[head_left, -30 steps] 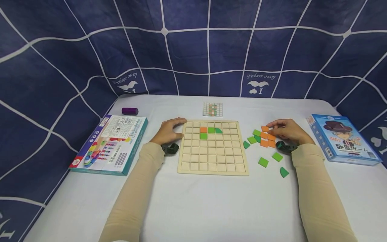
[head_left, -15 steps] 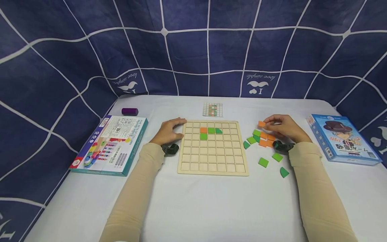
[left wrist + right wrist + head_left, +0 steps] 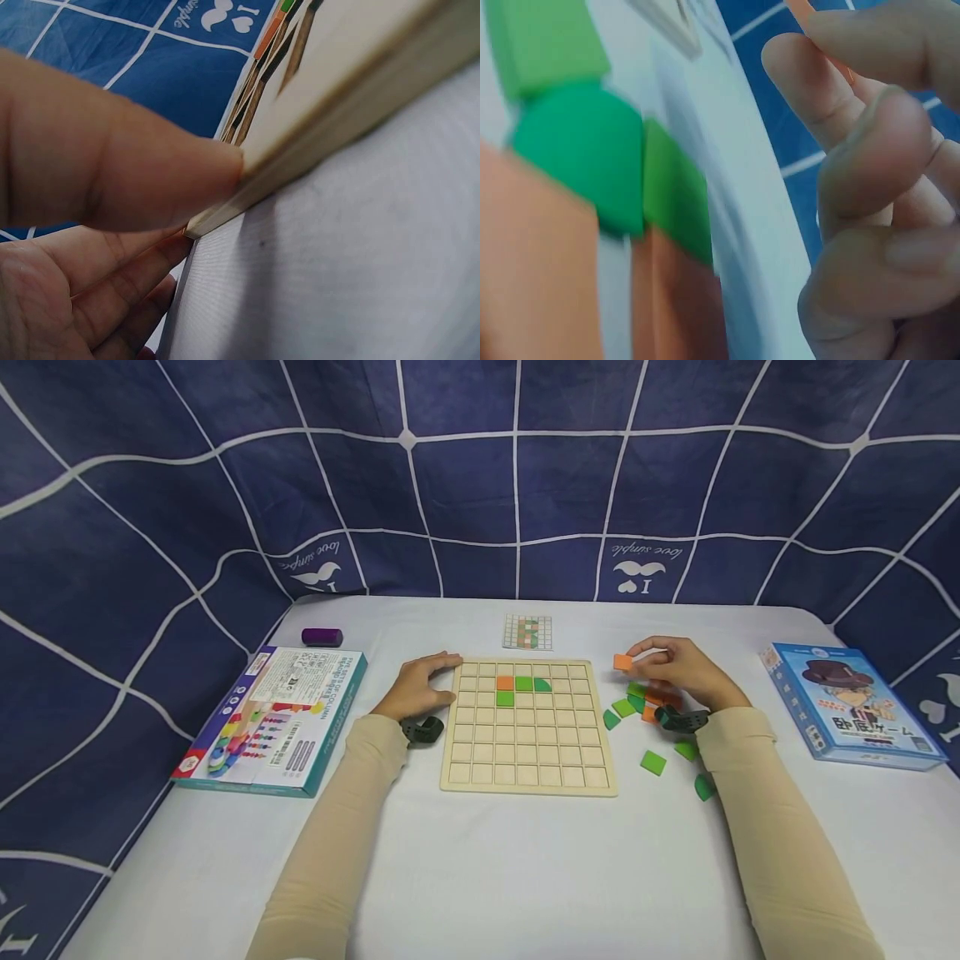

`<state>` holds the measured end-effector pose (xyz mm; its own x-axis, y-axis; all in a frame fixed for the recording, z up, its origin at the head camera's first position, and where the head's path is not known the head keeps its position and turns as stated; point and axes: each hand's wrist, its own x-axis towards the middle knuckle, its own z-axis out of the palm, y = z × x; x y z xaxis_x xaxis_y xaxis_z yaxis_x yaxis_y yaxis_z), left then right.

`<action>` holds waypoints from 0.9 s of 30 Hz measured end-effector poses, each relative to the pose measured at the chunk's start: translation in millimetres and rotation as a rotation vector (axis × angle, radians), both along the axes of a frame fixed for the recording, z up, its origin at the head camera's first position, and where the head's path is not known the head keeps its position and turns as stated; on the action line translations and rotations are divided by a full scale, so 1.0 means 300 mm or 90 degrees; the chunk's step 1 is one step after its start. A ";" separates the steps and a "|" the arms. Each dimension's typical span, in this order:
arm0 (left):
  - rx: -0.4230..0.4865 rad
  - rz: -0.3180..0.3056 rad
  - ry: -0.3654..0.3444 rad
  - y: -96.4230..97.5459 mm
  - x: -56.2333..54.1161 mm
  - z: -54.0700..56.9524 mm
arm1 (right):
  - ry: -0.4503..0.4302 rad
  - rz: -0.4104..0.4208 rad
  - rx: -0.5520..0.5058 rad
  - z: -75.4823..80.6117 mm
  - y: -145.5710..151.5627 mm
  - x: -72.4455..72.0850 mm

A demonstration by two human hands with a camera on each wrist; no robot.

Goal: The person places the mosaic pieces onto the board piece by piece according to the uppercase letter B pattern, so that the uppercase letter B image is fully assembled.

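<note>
A square wooden grid board (image 3: 525, 735) lies on the white table. In its far rows sit an orange square tile (image 3: 506, 682), two light green square tiles (image 3: 524, 683) and a dark green quarter-circle tile (image 3: 542, 684). My left hand (image 3: 416, 685) rests at the board's far left corner; the left wrist view has the thumb (image 3: 180, 169) touching the side edge, fingers extended beyond. To the right, my right hand (image 3: 686, 670) pinches another orange square tile (image 3: 622, 662) between thumb and fingertips, above the table. Beneath it lie loose orange tiles (image 3: 649, 713), partly hidden by the hand and wrist.
Loose green square tiles (image 3: 653, 763) and dark green quarter-circles (image 3: 611, 719) lie right of the board. A small pattern card (image 3: 528, 632) lies behind it. A boxed toy (image 3: 277, 718) and purple cylinder (image 3: 322, 637) are at left, a blue game box (image 3: 855, 706) at right.
My right hand has lifted an orange square tile from the loose pile and carried it left, toward the board. My left hand and the tiles on the board have stayed put.
</note>
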<state>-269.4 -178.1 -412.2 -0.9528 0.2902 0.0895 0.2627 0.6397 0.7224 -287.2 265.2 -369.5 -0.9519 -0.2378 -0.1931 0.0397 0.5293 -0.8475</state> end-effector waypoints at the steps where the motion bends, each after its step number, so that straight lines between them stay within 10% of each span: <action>1: -0.001 0.000 0.000 0.000 0.000 0.000 | -0.005 0.001 -0.009 0.001 -0.008 0.001; 27: -0.005 0.009 -0.005 0.001 -0.001 -0.001 | -0.065 0.063 -0.245 -0.015 -0.201 0.024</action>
